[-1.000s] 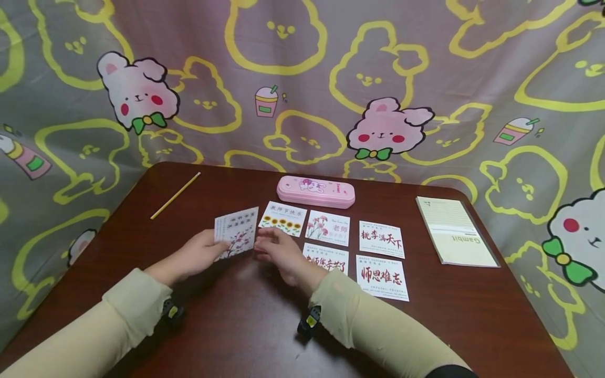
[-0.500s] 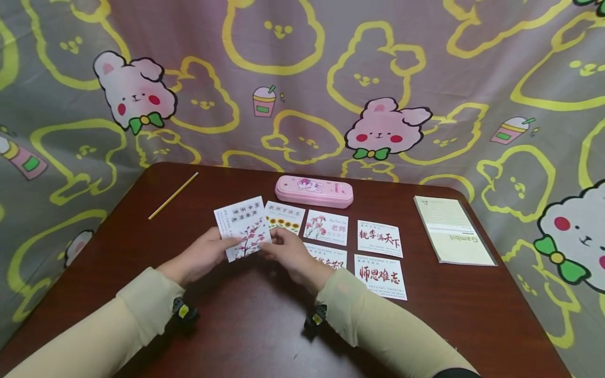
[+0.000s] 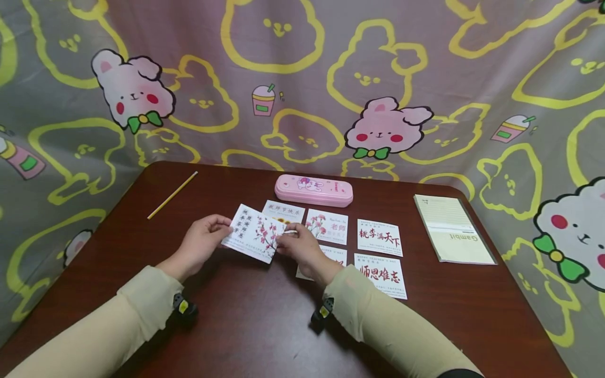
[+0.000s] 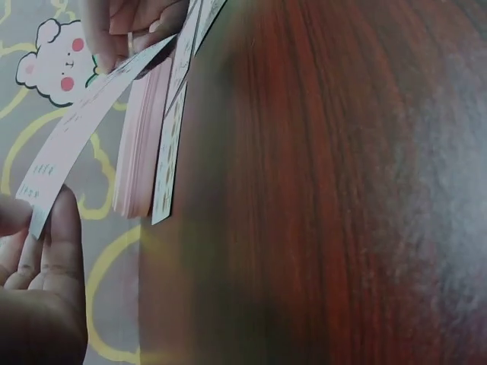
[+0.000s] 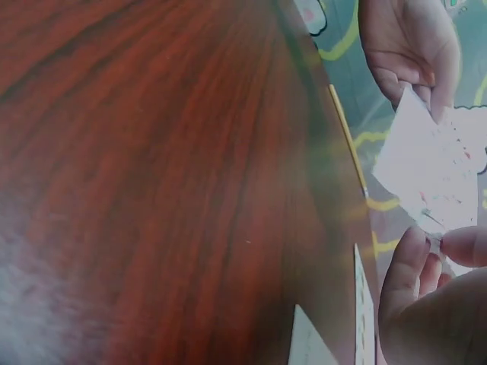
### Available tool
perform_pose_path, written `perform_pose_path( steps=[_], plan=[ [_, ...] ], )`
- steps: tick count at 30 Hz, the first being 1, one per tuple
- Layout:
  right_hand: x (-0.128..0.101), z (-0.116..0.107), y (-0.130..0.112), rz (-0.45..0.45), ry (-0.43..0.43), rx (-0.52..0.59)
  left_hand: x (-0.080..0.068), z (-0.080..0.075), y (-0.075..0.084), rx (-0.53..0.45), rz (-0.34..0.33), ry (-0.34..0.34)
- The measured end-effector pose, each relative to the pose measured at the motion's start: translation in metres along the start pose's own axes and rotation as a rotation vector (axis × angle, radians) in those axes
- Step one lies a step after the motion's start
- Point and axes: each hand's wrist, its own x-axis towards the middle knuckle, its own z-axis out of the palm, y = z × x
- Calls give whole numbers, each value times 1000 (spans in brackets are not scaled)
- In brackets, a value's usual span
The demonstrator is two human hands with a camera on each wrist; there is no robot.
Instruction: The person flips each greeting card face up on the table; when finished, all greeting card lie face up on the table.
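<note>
A white card printed with pink blossoms and dark characters (image 3: 255,232) is held above the brown table (image 3: 246,320) between both hands. My left hand (image 3: 204,240) pinches its left edge and my right hand (image 3: 299,247) pinches its right edge. The left wrist view shows the same card (image 4: 84,125) edge-on, with my left fingertips (image 4: 46,236) on its near end. The right wrist view shows the card (image 5: 430,167) from below. Several other cards lie flat: a sunflower card (image 3: 283,211), a carnation card (image 3: 327,227), and red-lettered cards (image 3: 380,237) (image 3: 381,275). One more is partly hidden under my right wrist.
A pink pencil case (image 3: 314,190) lies behind the cards. At the back left of the table lies a yellow pencil (image 3: 172,195). A cream notepad (image 3: 452,229) sits at the right. A cartoon-printed cloth (image 3: 302,79) hangs behind and round the table.
The blossom card has been lifted and turned from upright to lying sideways between both hands. My right hand has taken its right edge, and both hands moved a little away from me.
</note>
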Motion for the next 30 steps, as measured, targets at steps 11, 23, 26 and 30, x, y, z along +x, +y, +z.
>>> perform_pose_path(
  steps=[11, 23, 26, 30],
  plan=[
    [-3, -8, 3, -69, -6, -168, 8, 5, -17, 409, 144, 51],
    [-2, -27, -10, -355, -289, -1171, 4, 14, -15, 622, 110, -321],
    [0, -26, -11, -376, -291, -1239, 6, 18, -14, 637, 119, -325],
    [0, -24, -12, -367, -285, -1281, 9, 21, -15, 649, 151, -317]
  ],
)
